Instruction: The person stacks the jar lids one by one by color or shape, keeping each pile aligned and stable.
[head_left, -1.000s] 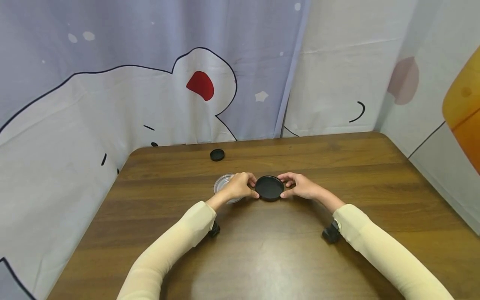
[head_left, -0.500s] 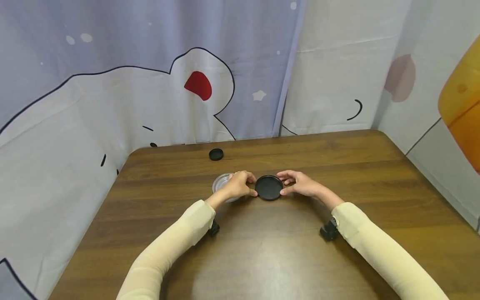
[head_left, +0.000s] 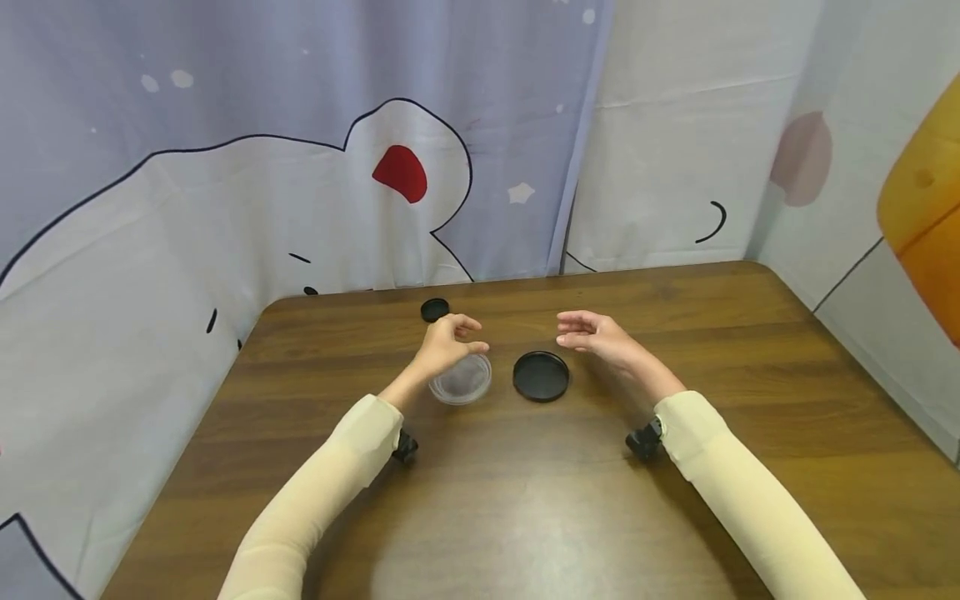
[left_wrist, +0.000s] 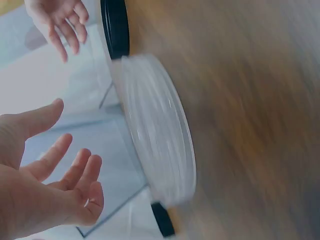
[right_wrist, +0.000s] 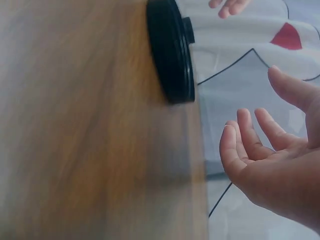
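Note:
A shallow round black lid [head_left: 541, 377] lies flat on the wooden table, its raised rim facing up. To its left sits a clear round plastic dish [head_left: 461, 385], which shows ridged sides in the left wrist view. My left hand [head_left: 447, 342] hovers over the far edge of the clear dish with fingers spread and nothing in them. Above and to the right of the black lid, my right hand [head_left: 597, 338] is held in the air, fingers loosely bent and apart from the lid. In the right wrist view the black lid [right_wrist: 171, 55] stands well away from the right fingertips.
A smaller round black cap [head_left: 435, 310] lies near the table's back edge, just beyond the left hand. A printed curtain [head_left: 517, 125] hangs right behind the wooden table [head_left: 495, 517].
Both hands have let go of the black lid's sides and lifted away. The left hand moved left and back, uncovering most of the clear dish; the right hand rose slightly back.

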